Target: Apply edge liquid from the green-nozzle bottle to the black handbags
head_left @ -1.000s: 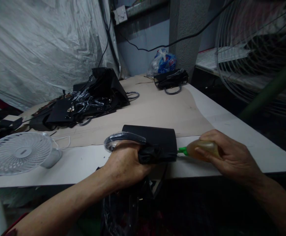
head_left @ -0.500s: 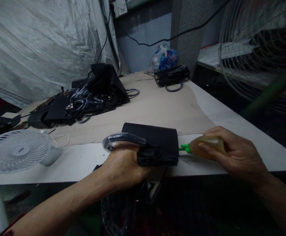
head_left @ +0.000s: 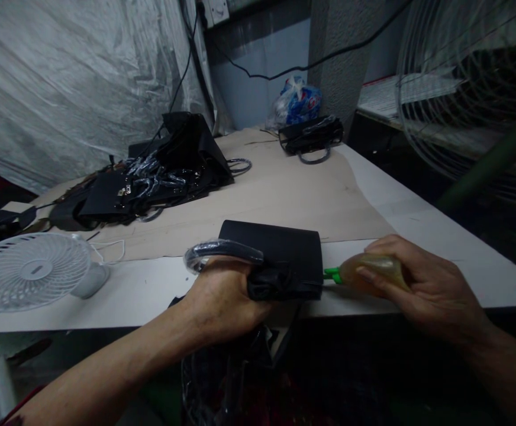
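Note:
A black handbag (head_left: pixel 280 245) lies at the table's front edge, its lower part hanging over. My left hand (head_left: pixel 226 296) is closed on it, fingers hidden in the bunched black material. A plastic-wrapped handle (head_left: pixel 226 249) arches over that hand. In my right hand (head_left: pixel 422 278) is a soft squeeze bottle (head_left: pixel 371 273) of amber liquid, lying nearly level. Its green nozzle (head_left: pixel 331 274) points left and meets the bag's right edge; whether it touches, I cannot tell.
Several black bags (head_left: pixel 169 171) are piled at the back left, and another bag (head_left: pixel 311 135) lies at the far end. A small white fan (head_left: pixel 36 269) stands at left. A large wire-guarded fan (head_left: pixel 471 100) is at right. Brown paper (head_left: pixel 284 189) covers part of the white table.
My right hand and the bottle have moved slightly down along the bag's right edge. My left hand and the bag hold still.

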`<state>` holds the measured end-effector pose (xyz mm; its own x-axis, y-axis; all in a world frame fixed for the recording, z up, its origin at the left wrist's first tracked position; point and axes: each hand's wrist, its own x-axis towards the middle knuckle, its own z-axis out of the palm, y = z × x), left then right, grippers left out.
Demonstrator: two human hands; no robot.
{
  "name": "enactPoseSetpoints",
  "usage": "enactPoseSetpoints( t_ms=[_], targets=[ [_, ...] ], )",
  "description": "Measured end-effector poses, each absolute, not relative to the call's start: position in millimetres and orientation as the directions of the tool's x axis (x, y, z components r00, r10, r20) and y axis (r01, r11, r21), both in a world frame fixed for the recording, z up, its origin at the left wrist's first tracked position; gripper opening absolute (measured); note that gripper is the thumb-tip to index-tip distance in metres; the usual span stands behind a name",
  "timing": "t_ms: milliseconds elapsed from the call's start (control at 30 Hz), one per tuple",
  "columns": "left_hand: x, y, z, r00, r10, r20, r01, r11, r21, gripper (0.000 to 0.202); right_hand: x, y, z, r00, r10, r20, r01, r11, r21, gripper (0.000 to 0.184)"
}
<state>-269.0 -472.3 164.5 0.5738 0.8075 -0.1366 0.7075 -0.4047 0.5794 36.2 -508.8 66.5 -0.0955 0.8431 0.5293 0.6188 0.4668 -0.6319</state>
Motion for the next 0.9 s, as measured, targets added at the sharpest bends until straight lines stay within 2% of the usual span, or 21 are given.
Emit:
enactPoseSetpoints(
  t_ms=[133, 333, 467, 633, 900],
  targets=[
    [-268, -473, 166, 0.577, 0.809, -0.113, 0.702, -0.421, 0.575, 0.010, 33, -512, 71, -0.047, 0.826, 0.562, 0.635, 0.459, -0.622, 0.019],
    [-268, -473, 166, 0.569, 0.811, -0.138, 0.707, -0.397, 0.585, 0.011, 32, -522, 74, -0.129, 0.850, 0.510, 0.542, 0.491, -0.682, 0.017],
    [-268, -473, 166, 0.561, 0.814, -0.154, 0.720, -0.387, 0.575, 0.011, 29, -527, 74, -0.107, 0.835, 0.539, 0.593, 0.489, -0.639, 0.015],
    [-269, -473, 165, 0.554, 0.814, -0.172, 0.725, -0.371, 0.579, 0.014, 27, -530, 72, -0.142, 0.839, 0.526, 0.549, 0.509, -0.663, 0.013],
    [-268, -472, 166, 0.563, 0.810, -0.161, 0.725, -0.391, 0.567, 0.012, 33, -518, 61, -0.102, 0.817, 0.567, 0.676, 0.475, -0.563, 0.020]
  ],
)
